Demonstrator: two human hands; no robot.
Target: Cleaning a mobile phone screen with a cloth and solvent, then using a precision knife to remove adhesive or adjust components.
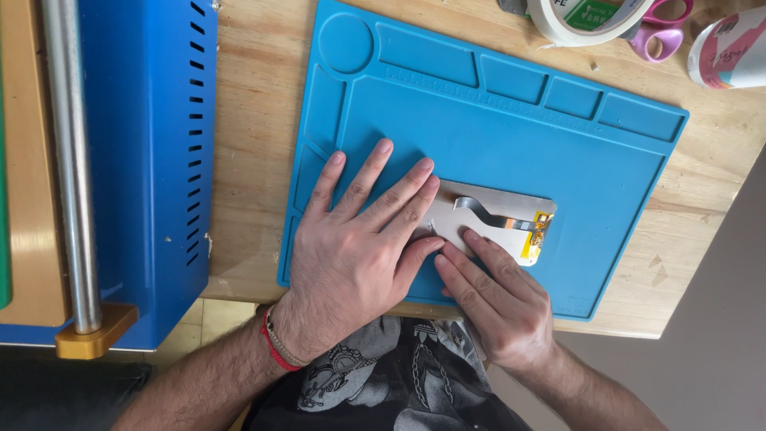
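Right now my left hand [351,255] lies flat and spread wide on the blue mat [495,120], with its fingers pressing down on one end of a thin silver panel [487,215]. That hand grasps nothing; its grip is loose and open, and it works like a weight so the panel cannot slide. My right hand [499,299] sits just beside it, nearer to me, with straight fingers resting on the panel's near edge. That grip is open too, pushing rather than pinching. The panel lies flat near the middle of the mat, a bit toward my side, and a flat ribbon with a yellow end [536,235] shows at its far right corner. The mat sits on the wooden counter [247,160], and I think its soft top helps keep small parts from skidding. A big blue machine [152,160] with a shiny metal bar stands to the left. At the far edge I see a roll of white tape [586,20], pink scissors [666,32] and a white tube [730,52], all well apart from my hands.
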